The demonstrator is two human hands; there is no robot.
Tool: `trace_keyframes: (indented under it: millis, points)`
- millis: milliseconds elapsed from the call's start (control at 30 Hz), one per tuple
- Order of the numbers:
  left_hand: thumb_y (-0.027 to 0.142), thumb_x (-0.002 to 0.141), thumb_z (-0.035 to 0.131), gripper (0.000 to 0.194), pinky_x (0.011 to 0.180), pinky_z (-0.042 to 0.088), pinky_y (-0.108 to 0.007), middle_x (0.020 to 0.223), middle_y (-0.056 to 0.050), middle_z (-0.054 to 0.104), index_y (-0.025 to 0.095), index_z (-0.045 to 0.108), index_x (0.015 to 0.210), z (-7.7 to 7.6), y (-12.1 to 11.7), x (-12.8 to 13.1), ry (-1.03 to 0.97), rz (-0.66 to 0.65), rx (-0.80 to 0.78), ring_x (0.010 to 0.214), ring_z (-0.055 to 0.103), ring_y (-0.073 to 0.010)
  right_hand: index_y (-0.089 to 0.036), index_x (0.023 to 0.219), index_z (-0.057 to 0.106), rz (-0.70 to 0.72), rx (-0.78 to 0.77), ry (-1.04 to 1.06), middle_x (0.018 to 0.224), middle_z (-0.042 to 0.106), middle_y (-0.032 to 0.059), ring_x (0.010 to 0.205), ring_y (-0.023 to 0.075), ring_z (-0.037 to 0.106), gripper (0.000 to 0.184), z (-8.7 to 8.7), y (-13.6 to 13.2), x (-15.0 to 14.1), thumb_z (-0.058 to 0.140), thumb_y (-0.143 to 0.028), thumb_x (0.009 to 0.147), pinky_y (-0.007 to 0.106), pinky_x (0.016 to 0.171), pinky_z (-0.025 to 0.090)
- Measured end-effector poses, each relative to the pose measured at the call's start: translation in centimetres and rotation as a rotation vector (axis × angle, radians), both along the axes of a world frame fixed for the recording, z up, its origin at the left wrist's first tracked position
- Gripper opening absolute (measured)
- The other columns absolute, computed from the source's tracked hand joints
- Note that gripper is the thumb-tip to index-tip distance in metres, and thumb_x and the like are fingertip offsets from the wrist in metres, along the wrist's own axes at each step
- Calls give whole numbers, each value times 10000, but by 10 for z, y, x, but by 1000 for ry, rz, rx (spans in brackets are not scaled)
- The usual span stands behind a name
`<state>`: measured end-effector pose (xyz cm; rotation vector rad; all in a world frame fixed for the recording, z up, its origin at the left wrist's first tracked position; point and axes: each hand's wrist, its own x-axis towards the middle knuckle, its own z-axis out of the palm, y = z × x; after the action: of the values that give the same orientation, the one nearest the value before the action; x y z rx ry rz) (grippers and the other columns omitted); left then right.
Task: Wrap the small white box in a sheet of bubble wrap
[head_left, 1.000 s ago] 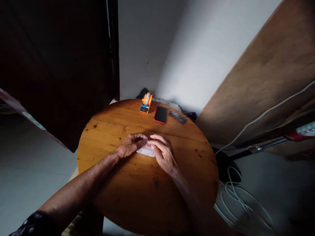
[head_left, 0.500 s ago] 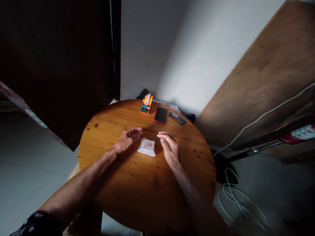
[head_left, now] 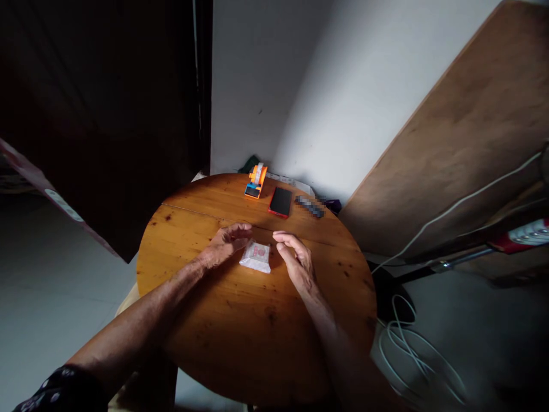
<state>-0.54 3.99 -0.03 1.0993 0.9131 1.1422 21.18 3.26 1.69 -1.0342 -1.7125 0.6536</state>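
Observation:
A small white packet with a red mark [head_left: 255,256] lies on the round wooden table [head_left: 240,332]. My left hand [head_left: 225,244] rests just left of it, fingers loosely curled and apart, holding nothing. To the packet's right my right hand [head_left: 295,260] hovers with its fingers spread and slightly bent, empty as well. Neither hand touches the packet.
At the table's far edge stand an orange tape dispenser [head_left: 255,180], a red-cased phone [head_left: 280,201] and a small dark object [head_left: 309,206]. A wooden board [head_left: 450,137] leans against the wall on the right. White cables [head_left: 412,349] lie coiled on the floor.
Both hands lifted off the packet and drew apart to its sides, uncovering it. In the last half second the fingers only curled slightly.

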Motion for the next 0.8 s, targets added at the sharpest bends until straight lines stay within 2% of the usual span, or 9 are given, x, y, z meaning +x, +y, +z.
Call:
trace_keyframes:
  millis: [133,267,433,533,600,667,800]
  points:
    - [246,718,788,481,908,497,-312,1178,-98,686,170,634,1168,0,1,1,-4,-22,-9,1073,647,-234,-244,1002,694,-28,-44,0,1092,730,68,1036,241,668,232,-4,2,0,546,-401,915,404,930,513]
    - [202,734,775,505,830,501,-291,1201,-107,666,141,605,1206,4,-2,4,2,-58,-26,1070,634,-244,-249,1041,687,8,-42,-51,1077,741,65,1026,245,676,262,-4,0,-2,514,-419,941,405,923,512]
    - [221,734,780,530,717,488,-251,1067,-66,670,146,584,1220,3,-3,8,-4,-90,-21,839,637,-148,-254,1077,672,53,-6,-130,973,758,40,970,236,686,246,0,-5,-4,500,-386,961,384,898,504]
    - [247,716,791,542,648,463,-221,969,-33,648,150,582,1206,0,-2,9,-31,-110,2,742,604,-106,-250,1019,683,31,49,-157,1007,751,38,989,234,680,204,3,-6,-5,511,-334,947,387,907,499]
    - [250,707,791,555,617,452,-213,982,-33,637,155,582,1212,-1,0,9,-35,-104,16,717,591,-97,-246,982,686,12,92,-163,1028,743,43,1000,231,675,162,4,-6,-5,544,-281,914,387,913,501]
    - [237,703,782,536,630,464,-219,1022,-44,639,164,597,1200,-2,1,8,-25,-64,21,735,594,-102,-243,939,686,13,127,-154,1016,736,49,985,227,675,125,6,-6,-6,580,-240,874,391,912,510]
    - [218,727,738,425,810,492,-254,1078,-61,662,177,639,1139,-2,4,4,17,47,46,914,622,-147,-238,826,688,80,154,-156,1024,722,61,991,224,673,68,6,-4,-6,623,-220,836,404,926,519]
